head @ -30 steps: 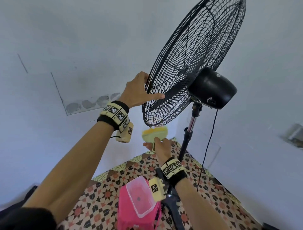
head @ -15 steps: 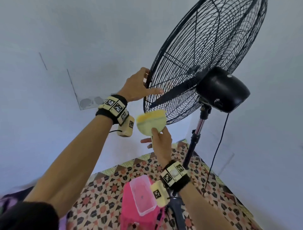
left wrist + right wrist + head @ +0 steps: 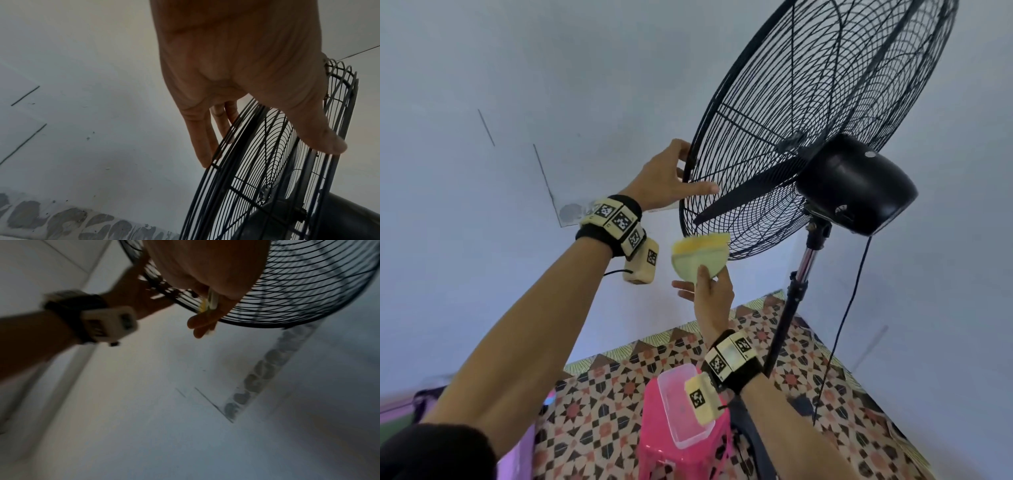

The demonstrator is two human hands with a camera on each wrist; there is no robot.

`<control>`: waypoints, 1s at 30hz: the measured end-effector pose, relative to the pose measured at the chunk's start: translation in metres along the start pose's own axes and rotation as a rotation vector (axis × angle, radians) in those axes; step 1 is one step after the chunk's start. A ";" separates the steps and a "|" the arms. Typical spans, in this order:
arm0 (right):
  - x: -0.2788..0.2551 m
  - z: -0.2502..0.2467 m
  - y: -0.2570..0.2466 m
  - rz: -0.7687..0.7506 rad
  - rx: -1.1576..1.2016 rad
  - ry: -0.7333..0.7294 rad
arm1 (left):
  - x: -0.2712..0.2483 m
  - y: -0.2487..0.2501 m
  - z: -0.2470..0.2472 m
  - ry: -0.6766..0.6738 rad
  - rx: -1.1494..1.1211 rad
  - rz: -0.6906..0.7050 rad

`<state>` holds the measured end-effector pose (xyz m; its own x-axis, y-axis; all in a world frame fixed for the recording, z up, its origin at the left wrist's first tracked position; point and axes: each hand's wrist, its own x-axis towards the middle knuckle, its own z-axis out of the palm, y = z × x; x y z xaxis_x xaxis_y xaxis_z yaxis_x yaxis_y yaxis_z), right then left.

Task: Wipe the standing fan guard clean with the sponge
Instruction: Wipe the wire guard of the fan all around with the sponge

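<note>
Since a second ago, the right hand (image 3: 711,291) has lifted the sponge (image 3: 700,255) from below the fan up to the bottom edge of the fan guard (image 3: 808,113). The sponge, pale green with a yellow top layer, now sits at the guard's lower left rim; whether it touches the wires cannot be told from the head view. Its lower edge is pinched between the thumb and the fingers (image 3: 683,284) of the right hand, which reach out beneath it. From the right wrist view, the same hand (image 3: 207,280) clamps a thin yellow and white edge of the sponge (image 3: 208,302) just in front of the black wire guard (image 3: 308,282).

As before, the left hand (image 3: 664,178) steadies the guard at its left rim. Its thumb lies straight across the near face of the wires, and its other fingers reach round the far side. The left wrist view shows this hand (image 3: 242,68) with the rim of the guard (image 3: 257,170) between a straight thumb and straight fingers (image 3: 200,142).

A black motor housing (image 3: 856,185) sits behind the guard on a metal pole (image 3: 796,291). Below, a pink stool (image 3: 674,442) holds a clear plastic container (image 3: 678,404) on a patterned tiled floor (image 3: 619,394). Pale walls (image 3: 517,85) fill the background.
</note>
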<state>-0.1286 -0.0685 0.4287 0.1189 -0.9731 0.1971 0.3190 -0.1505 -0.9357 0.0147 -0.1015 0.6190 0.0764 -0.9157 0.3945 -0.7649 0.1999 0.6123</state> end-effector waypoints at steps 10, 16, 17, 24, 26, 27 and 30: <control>0.009 -0.011 0.030 0.202 -0.019 0.148 | 0.004 -0.001 -0.001 -0.011 -0.011 0.004; 0.003 0.009 -0.014 -0.098 0.109 -0.056 | 0.007 0.000 -0.002 -0.021 -0.018 0.008; 0.005 0.010 -0.014 -0.116 0.101 -0.053 | 0.007 0.000 -0.003 -0.024 -0.017 0.008; 0.015 -0.022 0.018 0.245 -0.177 0.099 | 0.002 -0.004 0.002 0.004 -0.032 0.024; 0.016 -0.025 0.003 0.185 -0.198 0.083 | 0.001 -0.005 0.004 0.018 -0.047 0.035; 0.014 -0.024 -0.009 0.127 -0.196 0.058 | 0.001 -0.005 0.005 0.025 -0.061 0.038; 0.010 -0.019 -0.042 -0.044 -0.162 -0.023 | 0.003 -0.006 0.005 0.033 -0.067 0.048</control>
<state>-0.1583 -0.0754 0.4644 0.1300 -0.9611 0.2435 0.1684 -0.2206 -0.9607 0.0161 -0.1071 0.6125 0.0629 -0.8929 0.4459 -0.7234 0.2670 0.6367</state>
